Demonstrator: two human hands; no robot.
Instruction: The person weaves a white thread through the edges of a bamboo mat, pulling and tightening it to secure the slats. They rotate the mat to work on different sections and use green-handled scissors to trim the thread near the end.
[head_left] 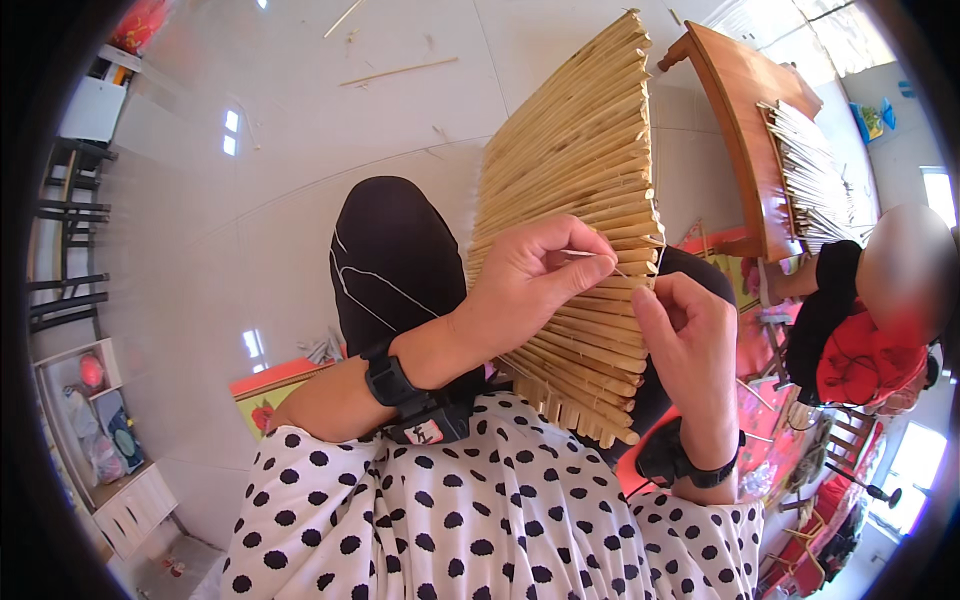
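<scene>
A mat of straw-coloured reed stalks (575, 130), laid side by side and bound at the edge with white thread, rests slanting across my lap. My left hand (535, 275) lies over the mat, thumb and forefinger pinching the thin white thread (620, 270) near its right edge. At that same edge my right hand (693, 335) is closed, its thumb and forefinger against the stalk ends. What sits between those right fingertips is partly hidden. A loose length of white thread (375, 275) trails over my left knee.
On the right stands a brown wooden table (720, 110) with a bundle of thin stalks (815, 175) on it. Another person in red and black (865, 355) sits beside it. Loose stalks (400, 72) lie on the pale floor. Black stools (70, 235) and a white shelf (130, 500) line the left.
</scene>
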